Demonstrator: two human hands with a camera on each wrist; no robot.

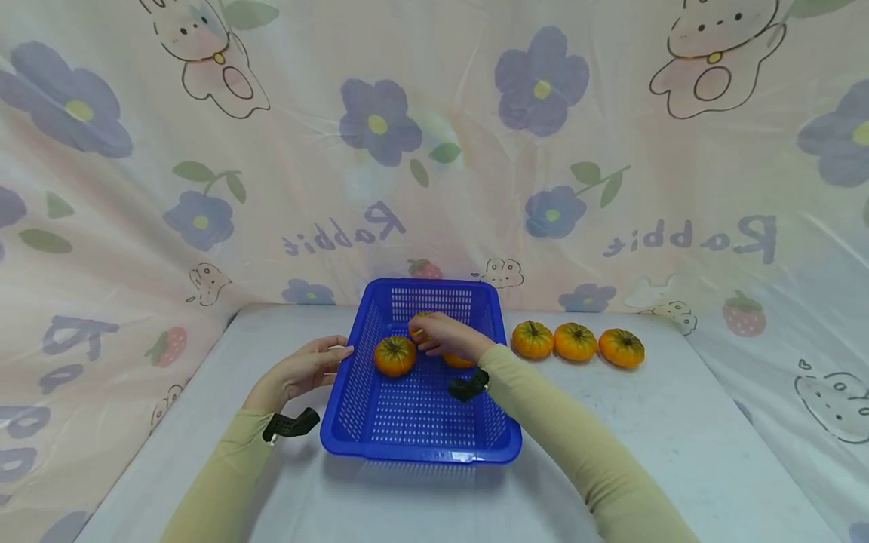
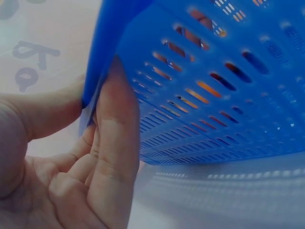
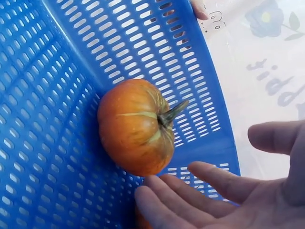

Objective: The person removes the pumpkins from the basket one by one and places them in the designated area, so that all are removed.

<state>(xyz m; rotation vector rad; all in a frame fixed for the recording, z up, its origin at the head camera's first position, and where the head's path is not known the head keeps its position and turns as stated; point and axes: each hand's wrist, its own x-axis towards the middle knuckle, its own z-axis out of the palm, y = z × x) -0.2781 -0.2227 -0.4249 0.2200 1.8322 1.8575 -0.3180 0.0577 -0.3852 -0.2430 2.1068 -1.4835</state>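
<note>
Blue basket (image 1: 421,452), rim pinched by left hand (image 1: 308,369); right hand (image 1: 444,335) inside, thumb and fingers (image 3: 228,183) wide apart.
Beside those fingers, orange pumpkins (image 1: 394,356) in the basket; farther right, three more pumpkins (image 1: 575,342) in a row on a white table (image 1: 679,430).

Spreads as a white table (image 1: 679,467) beneath both hands, reaching well out to either side of them and ending in a far edge beyond. Carries a blue basket (image 1: 421,454) just right of the left hand (image 1: 305,369), the left rim within that grip, the inside under the right hand (image 1: 444,335). Bears three orange pumpkins (image 1: 575,342), close together in a row to the right of the right hand, outside the basket. Shows faint marks nearer than that row.
</note>
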